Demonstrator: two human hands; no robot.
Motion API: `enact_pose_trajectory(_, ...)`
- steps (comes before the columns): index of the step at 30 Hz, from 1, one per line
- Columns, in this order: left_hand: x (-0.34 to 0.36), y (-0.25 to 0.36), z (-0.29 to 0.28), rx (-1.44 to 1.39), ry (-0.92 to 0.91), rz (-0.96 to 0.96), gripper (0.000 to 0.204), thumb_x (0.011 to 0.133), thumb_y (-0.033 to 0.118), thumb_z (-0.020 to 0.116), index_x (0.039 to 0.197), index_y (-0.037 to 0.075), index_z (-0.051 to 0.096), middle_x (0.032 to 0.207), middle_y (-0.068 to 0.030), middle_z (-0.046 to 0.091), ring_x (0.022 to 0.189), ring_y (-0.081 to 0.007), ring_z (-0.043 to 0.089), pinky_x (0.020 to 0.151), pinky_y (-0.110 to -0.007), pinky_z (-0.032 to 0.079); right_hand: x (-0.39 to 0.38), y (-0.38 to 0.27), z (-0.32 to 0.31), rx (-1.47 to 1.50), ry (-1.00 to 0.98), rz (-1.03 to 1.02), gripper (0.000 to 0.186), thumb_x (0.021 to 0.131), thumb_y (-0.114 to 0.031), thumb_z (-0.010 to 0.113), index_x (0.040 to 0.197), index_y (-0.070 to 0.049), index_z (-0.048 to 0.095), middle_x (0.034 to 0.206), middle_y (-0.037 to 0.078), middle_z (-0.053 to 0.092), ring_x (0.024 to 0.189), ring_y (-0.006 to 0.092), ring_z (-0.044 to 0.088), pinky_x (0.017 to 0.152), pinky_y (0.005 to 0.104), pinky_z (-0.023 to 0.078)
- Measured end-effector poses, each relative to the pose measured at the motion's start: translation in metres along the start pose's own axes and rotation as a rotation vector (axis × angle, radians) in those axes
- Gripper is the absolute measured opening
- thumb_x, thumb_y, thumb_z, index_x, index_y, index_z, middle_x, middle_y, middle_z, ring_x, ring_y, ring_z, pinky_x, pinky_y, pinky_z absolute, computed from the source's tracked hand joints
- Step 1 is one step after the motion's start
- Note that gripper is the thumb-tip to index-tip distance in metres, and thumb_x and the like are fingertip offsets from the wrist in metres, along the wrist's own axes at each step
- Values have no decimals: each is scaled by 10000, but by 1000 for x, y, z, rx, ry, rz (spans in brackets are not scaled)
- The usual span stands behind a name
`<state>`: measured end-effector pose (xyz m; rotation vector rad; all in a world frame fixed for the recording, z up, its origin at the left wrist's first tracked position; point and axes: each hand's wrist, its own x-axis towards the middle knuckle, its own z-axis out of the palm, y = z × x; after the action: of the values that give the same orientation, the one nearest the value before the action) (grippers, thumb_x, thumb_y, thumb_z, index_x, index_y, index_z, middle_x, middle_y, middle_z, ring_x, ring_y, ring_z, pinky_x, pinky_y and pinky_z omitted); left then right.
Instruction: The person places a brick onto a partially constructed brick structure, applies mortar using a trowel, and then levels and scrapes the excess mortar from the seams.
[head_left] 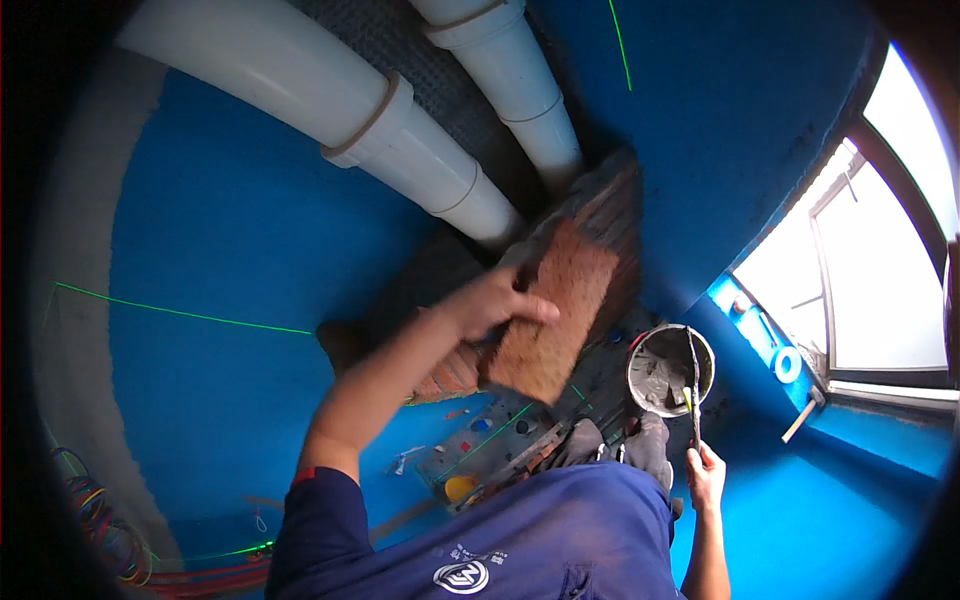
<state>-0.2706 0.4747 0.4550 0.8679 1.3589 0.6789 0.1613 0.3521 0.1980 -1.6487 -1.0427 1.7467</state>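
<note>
My left hand (497, 303) is closed on a reddish-brown brick (563, 312), with the thumb across its broad face. The brick is tilted, in front of a low brick wall (622, 190) that stands around the feet of two white pipes; I cannot tell whether it touches the wall. Low on the right, my right hand (706, 474) grips the handle of a trowel (695, 375). Seen nearly edge-on, the trowel's blade reaches over a round bucket (632, 378). Inside the bucket is grey wet mortar (660, 380).
Thick white pipes (400, 125) slant down behind the brickwork. A hammer (803, 418) and a white roll of tape (788, 365) lie by the window (880, 270). Debris and a yellow cup-like object (461, 489) are on the floor. Coiled cables (100, 515) hang lower left. Green laser lines cross the blue walls.
</note>
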Motion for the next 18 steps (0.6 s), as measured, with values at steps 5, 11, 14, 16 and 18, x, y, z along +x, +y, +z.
enact_pose_trajectory(5,28,41,-48,506,137,86,769,697,146,795,1334,-22,400,1257,-150,535,1151,-245,513,1001,-368,405,-7,-18,5,37,11,35,234,895,-170,638,1109,-75,650,607,-79,480,451,22,378,406,187,279)
enact_pose_trajectory(11,52,18,-87,732,180,79,840,701,173,788,1395,-9,352,1366,-183,469,1246,-294,457,1064,-391,343,-17,2,-3,27,102,31,219,891,-159,640,1092,-74,653,600,-75,482,438,25,389,396,187,288)
enact_pose_trajectory(14,55,-1,-102,807,206,54,847,696,178,791,1398,-5,354,1356,-187,478,1245,-298,459,1057,-387,350,-24,19,-6,33,115,25,207,895,-154,631,1079,-61,650,592,-65,486,428,32,396,386,193,298)
enact_pose_trajectory(16,52,-7,-105,848,237,58,848,686,195,791,1388,-7,359,1330,-207,501,1231,-317,479,1043,-384,364,-33,10,0,39,144,73,129,891,-136,615,982,-52,650,625,-67,487,497,30,414,445,199,327)
enact_pose_trajectory(18,50,-12,-106,885,277,82,828,675,196,780,1367,-9,374,1300,-224,528,1204,-332,511,1015,-371,391,-39,6,5,56,161,107,103,890,-130,608,938,-49,649,634,-68,489,519,28,419,463,202,335)
